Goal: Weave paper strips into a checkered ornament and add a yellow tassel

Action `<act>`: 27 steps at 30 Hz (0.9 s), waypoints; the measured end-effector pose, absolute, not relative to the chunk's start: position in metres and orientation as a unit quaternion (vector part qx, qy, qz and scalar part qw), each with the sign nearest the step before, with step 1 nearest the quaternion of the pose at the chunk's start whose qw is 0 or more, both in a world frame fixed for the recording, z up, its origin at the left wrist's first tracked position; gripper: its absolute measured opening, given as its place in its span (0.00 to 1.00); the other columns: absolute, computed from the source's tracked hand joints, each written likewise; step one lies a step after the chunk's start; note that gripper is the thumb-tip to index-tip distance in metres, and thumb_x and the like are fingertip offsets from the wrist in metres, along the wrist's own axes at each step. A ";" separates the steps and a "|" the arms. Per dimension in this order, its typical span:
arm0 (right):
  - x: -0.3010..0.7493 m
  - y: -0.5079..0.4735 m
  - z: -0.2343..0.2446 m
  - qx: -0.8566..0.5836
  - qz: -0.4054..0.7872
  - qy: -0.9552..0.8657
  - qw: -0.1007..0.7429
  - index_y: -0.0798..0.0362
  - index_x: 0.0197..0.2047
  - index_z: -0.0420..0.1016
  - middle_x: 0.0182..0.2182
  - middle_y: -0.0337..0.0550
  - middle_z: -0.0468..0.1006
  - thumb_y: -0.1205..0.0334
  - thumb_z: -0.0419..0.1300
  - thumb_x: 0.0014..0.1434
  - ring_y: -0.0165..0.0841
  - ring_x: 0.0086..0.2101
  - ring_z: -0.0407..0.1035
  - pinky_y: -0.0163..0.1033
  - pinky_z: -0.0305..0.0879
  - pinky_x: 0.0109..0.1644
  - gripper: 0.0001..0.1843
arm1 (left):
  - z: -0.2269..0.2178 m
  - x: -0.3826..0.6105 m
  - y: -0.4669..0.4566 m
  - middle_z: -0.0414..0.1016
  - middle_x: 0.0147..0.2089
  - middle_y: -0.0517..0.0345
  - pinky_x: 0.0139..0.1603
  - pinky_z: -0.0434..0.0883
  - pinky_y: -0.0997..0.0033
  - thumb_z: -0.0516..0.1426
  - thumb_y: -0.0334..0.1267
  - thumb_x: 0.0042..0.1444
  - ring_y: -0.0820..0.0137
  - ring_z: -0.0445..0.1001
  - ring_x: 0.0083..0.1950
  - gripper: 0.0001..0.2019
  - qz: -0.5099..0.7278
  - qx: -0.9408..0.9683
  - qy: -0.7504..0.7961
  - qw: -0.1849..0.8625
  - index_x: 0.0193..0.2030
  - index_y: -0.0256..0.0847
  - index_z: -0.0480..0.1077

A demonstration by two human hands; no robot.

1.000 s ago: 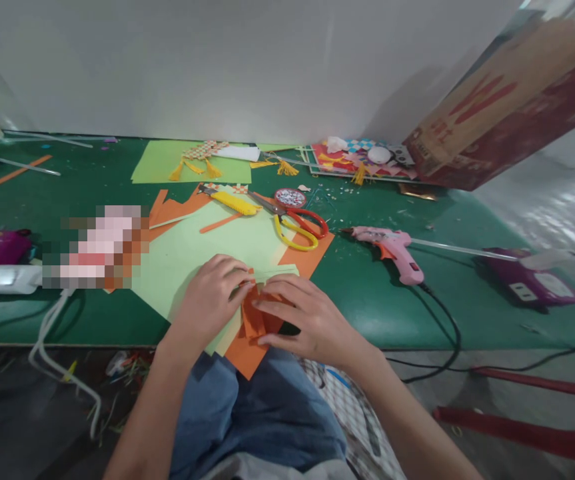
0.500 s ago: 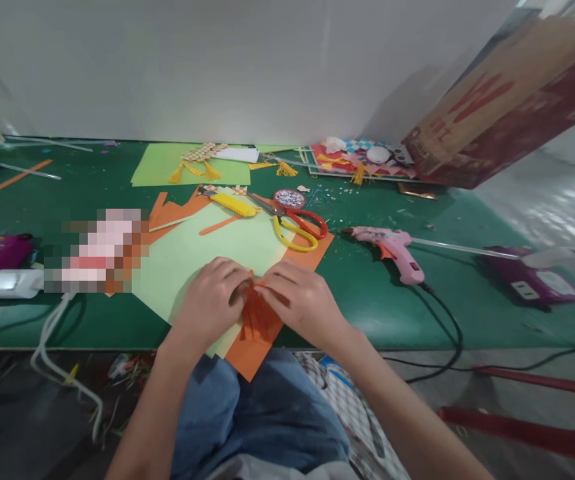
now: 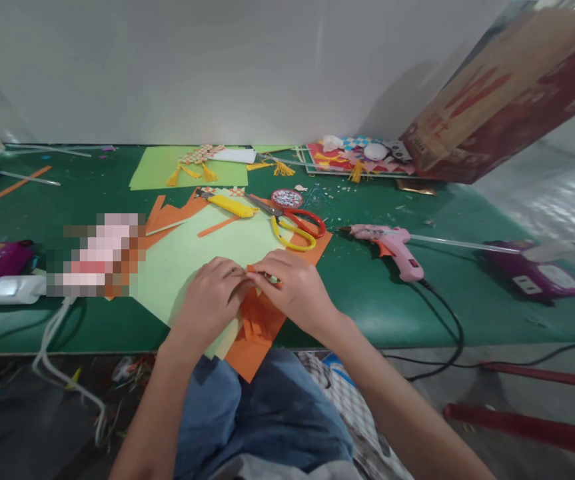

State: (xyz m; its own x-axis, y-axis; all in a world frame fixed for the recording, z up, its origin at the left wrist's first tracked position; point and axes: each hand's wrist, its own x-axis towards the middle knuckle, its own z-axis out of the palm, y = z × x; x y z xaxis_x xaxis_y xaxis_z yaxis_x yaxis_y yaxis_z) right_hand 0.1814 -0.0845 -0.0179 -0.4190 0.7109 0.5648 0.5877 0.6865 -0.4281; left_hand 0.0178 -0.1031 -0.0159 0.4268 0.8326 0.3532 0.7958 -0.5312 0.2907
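Near the front edge of the green table (image 3: 367,307), my left hand (image 3: 212,300) and my right hand (image 3: 294,290) meet over a slit orange paper piece (image 3: 260,320). Both hands have their fingers curled and pinch its top edge, along with a thin pale green strip. The orange piece lies on a light green sheet (image 3: 192,257) and a larger orange sheet (image 3: 247,357) that overhangs the table edge above my lap.
Behind the hands lie red-and-yellow scissors (image 3: 294,223), a yellow utility knife (image 3: 227,203) and a round tin (image 3: 287,198). A pink glue gun (image 3: 392,247) with a black cord lies right. Purple power strips (image 3: 532,277) sit at both sides. A cardboard box (image 3: 497,93) leans back right.
My right hand has slid up and left from lying flat on the orange piece to pinching its top edge beside my left hand. The left hand has barely moved.
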 end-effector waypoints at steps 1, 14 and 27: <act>0.182 -0.085 -0.018 -0.385 0.085 -0.840 0.374 0.54 0.33 0.76 0.27 0.42 0.77 0.64 0.55 0.62 0.31 0.30 0.70 0.35 0.64 0.34 0.10 | -0.016 0.018 -0.103 0.72 0.34 0.53 0.42 0.69 0.62 0.49 0.33 0.64 0.64 0.70 0.41 0.12 0.227 0.844 0.484 0.038 0.32 0.38 0.71; 0.303 -0.092 -0.019 -0.669 -0.124 -0.674 0.287 0.57 0.43 0.76 0.33 0.53 0.76 0.56 0.51 0.60 0.43 0.36 0.68 0.48 0.62 0.43 0.17 | -0.016 0.019 -0.103 0.74 0.35 0.54 0.44 0.69 0.66 0.51 0.34 0.63 0.66 0.71 0.42 0.10 0.257 0.824 0.500 0.071 0.35 0.37 0.72; 0.320 -0.081 -0.026 -0.823 -0.116 -0.550 0.086 0.70 0.42 0.75 0.37 0.69 0.73 0.44 0.52 0.59 0.48 0.37 0.66 0.44 0.54 0.34 0.32 | -0.018 0.018 -0.103 0.73 0.34 0.55 0.44 0.69 0.65 0.52 0.33 0.62 0.67 0.71 0.42 0.08 0.268 0.822 0.495 0.088 0.35 0.37 0.71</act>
State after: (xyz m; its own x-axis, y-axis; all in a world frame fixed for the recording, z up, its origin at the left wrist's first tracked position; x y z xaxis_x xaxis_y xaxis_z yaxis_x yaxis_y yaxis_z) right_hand 0.3196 -0.0808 -0.0256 0.3688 0.8848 0.2848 0.9245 -0.3809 -0.0136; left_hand 0.0177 -0.1026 -0.0176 0.3663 0.8611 0.3527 0.7670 -0.4940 0.4096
